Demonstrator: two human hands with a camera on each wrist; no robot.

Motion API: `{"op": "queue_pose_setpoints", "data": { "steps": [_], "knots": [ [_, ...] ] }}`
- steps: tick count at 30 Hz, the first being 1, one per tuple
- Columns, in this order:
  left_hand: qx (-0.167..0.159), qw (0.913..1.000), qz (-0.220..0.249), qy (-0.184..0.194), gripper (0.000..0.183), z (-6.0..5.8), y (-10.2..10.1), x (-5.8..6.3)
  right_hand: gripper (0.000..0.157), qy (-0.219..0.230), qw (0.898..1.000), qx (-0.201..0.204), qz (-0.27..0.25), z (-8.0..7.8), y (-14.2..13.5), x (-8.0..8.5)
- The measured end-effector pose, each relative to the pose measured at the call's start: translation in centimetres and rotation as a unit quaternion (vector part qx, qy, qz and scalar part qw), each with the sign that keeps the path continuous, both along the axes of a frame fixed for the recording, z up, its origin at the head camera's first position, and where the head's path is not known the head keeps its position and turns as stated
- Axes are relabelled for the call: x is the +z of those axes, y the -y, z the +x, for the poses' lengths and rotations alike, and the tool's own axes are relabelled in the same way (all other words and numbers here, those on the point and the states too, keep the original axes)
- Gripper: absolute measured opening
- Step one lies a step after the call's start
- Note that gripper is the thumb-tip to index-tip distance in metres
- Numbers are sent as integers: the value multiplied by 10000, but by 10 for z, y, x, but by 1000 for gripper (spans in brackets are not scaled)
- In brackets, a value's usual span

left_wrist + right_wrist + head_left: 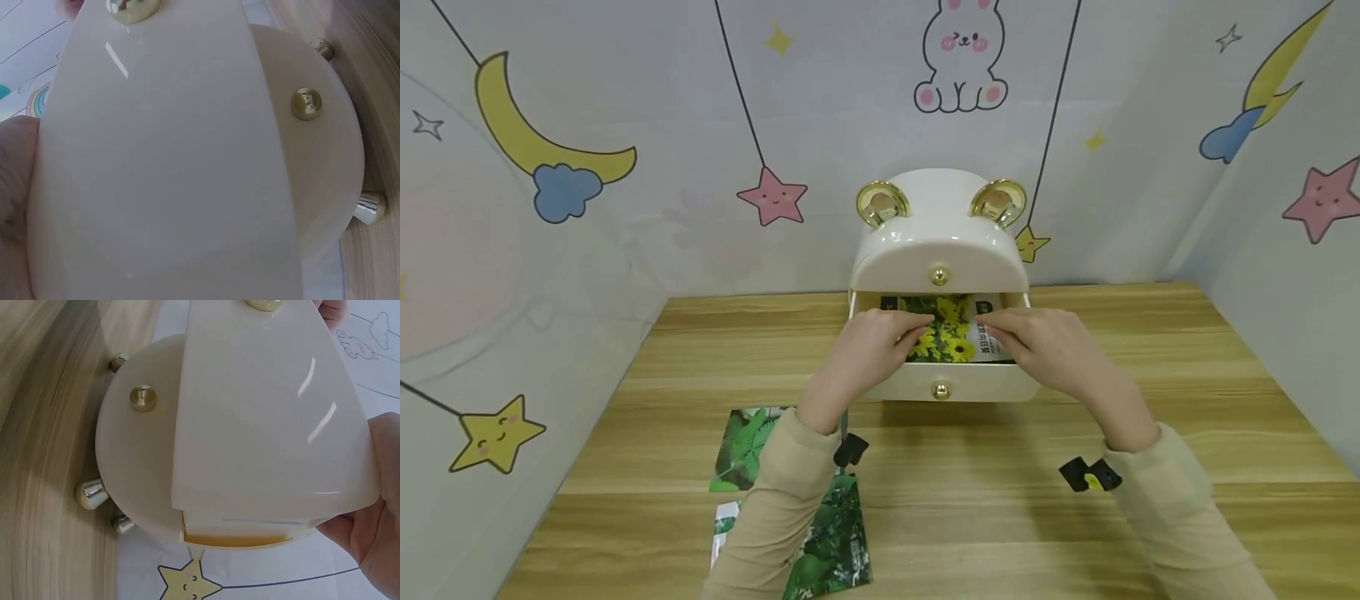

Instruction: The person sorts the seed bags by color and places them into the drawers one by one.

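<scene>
A white cabinet (940,217) with two gold-rimmed ears stands against the back wall, its lower drawer (955,383) pulled out. Inside the drawer lies a flat sheet (951,337) printed with yellow flowers and dark characters. My left hand (880,342) reaches over the drawer's left side, fingertips over the printed sheet. From the right, my right hand (1048,346) does likewise, its fingertips close to the left ones. In the right wrist view, the right thumb and fingers (369,519) are at the drawer's side. The drawer front hides the fingertips from both wrist cameras.
Green leaf-printed sheets (748,450) lie on the wooden table (970,500) at the left front, partly under my left forearm. A darker green sheet (838,542) lies nearer. Behind the cabinet hangs a white cloth (850,108) with stars and a rabbit.
</scene>
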State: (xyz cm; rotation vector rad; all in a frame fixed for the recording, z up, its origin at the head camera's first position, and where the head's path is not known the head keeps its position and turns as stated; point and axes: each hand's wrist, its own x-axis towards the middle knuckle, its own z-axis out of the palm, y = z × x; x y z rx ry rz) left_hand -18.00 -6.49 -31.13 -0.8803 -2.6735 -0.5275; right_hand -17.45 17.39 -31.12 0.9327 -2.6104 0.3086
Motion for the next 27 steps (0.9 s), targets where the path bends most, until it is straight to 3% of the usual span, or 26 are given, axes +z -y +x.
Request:
{"op": "queue_pose_setpoints", "data": {
  "steps": [13, 16, 23, 27],
  "knots": [
    [36, 9968, 235, -766, 23, 3, 5, -5, 22, -236, 9989, 50, -397, 0, -1, -5],
    [52, 9945, 472, -929, 23, 6, 8, -6, 21, -308, 9985, 84, -455, 2, -1, -6],
    [-116, 9778, 1456, -1504, 25, 13, 16, -4, 20, -777, 9949, 170, -617, 11, 0, -1],
    [-49, 9668, 1895, -1713, 26, 13, 19, -4, 21, -1118, 9912, 260, -665, 19, 3, 2]
  ]
}}
